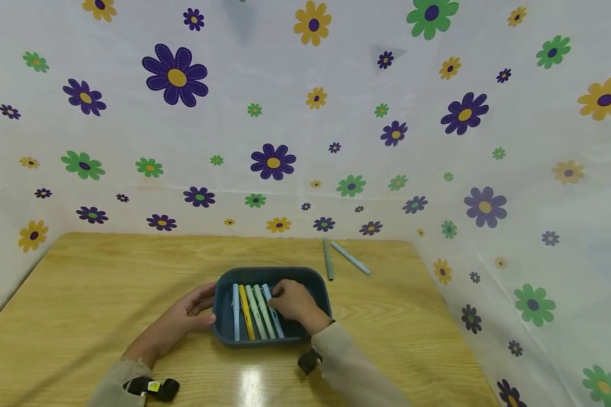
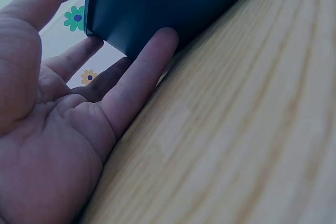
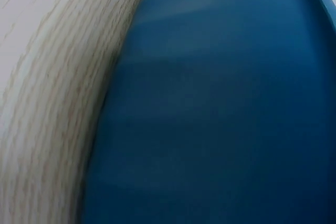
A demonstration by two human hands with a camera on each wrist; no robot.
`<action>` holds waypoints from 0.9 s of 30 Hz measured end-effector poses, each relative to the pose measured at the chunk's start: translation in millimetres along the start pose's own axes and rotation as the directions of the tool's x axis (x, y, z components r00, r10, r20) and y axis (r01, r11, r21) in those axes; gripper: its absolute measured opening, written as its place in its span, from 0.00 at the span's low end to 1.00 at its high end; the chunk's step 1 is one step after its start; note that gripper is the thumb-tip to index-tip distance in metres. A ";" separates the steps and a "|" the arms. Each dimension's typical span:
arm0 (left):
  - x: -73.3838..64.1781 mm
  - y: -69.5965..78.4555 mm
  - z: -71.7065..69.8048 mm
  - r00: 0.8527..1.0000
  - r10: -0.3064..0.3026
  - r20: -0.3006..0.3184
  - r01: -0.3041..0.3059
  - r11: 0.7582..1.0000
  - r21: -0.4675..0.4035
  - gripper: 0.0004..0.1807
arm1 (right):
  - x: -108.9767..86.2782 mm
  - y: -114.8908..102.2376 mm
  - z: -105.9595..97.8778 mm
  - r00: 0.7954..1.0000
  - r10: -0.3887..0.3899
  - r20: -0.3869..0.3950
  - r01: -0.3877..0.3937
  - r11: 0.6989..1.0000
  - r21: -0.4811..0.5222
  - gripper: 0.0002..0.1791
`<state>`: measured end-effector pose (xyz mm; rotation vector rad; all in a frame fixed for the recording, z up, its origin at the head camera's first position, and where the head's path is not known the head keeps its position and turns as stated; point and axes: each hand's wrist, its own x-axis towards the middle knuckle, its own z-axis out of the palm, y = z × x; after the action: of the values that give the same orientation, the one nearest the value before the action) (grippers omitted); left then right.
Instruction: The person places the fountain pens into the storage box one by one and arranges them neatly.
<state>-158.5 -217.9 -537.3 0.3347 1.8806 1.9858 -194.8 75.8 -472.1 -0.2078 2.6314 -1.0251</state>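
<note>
A dark blue rectangular tray [image 1: 315, 282] sits on the wooden table. Inside, a light blue pen [image 1: 236, 316], a yellow pen [image 1: 246, 316] and two pale green pens [image 1: 257, 316] lie side by side. At the right of that row is another light blue pen [image 1: 277, 323]; my right hand [image 1: 295, 302] pinches it near its upper end with thumb and fingers. My left hand [image 1: 190, 314] steadies the tray's left end, its extended fingers [image 2: 142, 72] touching the outer wall in the left wrist view. The right wrist view shows the tray's outer wall [image 3: 210, 103] close up, the hand hidden.
Behind the tray to the right, a dark green pen [image 1: 328, 260] and a light blue pen [image 1: 351, 258] lie on the wooden table [image 1: 132, 265]. A white curtain with flowers [image 1: 234, 124] encloses the table's back and sides.
</note>
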 end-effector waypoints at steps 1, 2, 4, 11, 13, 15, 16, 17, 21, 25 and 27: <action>-0.5 -0.5 -0.1 1.000 0.008 0.006 -0.008 1.000 0.001 0.40 | -0.4 0.6 -0.1 1.000 0.000 0.001 0.000 1.000 0.000 0.10; -1.0 -1.0 -0.2 1.000 0.017 0.011 -0.017 1.000 0.002 0.40 | -0.8 1.0 -0.5 1.000 -0.003 0.003 0.003 1.000 0.002 0.10; -1.8 -2.1 -0.9 0.999 0.034 0.018 -0.034 0.999 0.004 0.40 | -2.0 1.4 -1.7 1.000 -0.009 0.005 0.009 1.000 0.007 0.09; -1.8 -3.5 -2.0 0.998 0.054 0.032 -0.054 0.999 0.002 0.41 | -7.4 1.2 -6.0 0.999 -0.019 0.032 0.019 1.000 0.004 0.07; -1.7 -3.5 -1.8 0.998 0.053 0.031 -0.053 0.999 0.003 0.40 | -9.4 0.9 -7.8 0.999 -0.020 0.036 0.020 1.000 -0.005 0.07; -1.8 -3.3 -1.8 0.998 0.053 0.029 -0.053 0.999 0.008 0.40 | -11.8 0.2 -10.6 0.999 -0.028 0.039 0.028 1.000 -0.007 0.06; -2.0 -3.2 -1.8 0.998 0.052 0.027 -0.052 0.999 0.010 0.40 | -13.2 -0.1 -12.5 0.999 -0.033 0.040 0.033 0.999 -0.007 0.06; -2.2 -3.0 -1.8 0.998 0.051 0.024 -0.052 0.999 0.010 0.40 | -14.8 -0.3 -14.9 0.998 -0.043 0.041 0.043 0.999 -0.004 0.06; -2.5 -2.8 -1.9 0.998 0.054 0.018 -0.054 0.998 0.013 0.41 | -22.4 1.8 -28.9 0.993 -0.118 0.030 0.118 0.993 0.004 0.08; -2.0 -3.2 -2.2 0.998 0.060 0.023 -0.060 0.998 0.013 0.40 | -28.3 8.9 -53.5 0.981 -0.191 -0.019 0.192 0.981 0.020 0.11; -1.6 -3.4 -2.4 0.998 0.064 0.027 -0.064 0.998 0.014 0.40 | -29.7 15.1 -69.9 0.979 -0.191 -0.075 0.194 0.980 0.046 0.11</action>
<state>-157.6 -220.6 -540.7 0.4286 1.8917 1.9987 -190.6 138.5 -426.8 -0.4292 2.6839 -1.1834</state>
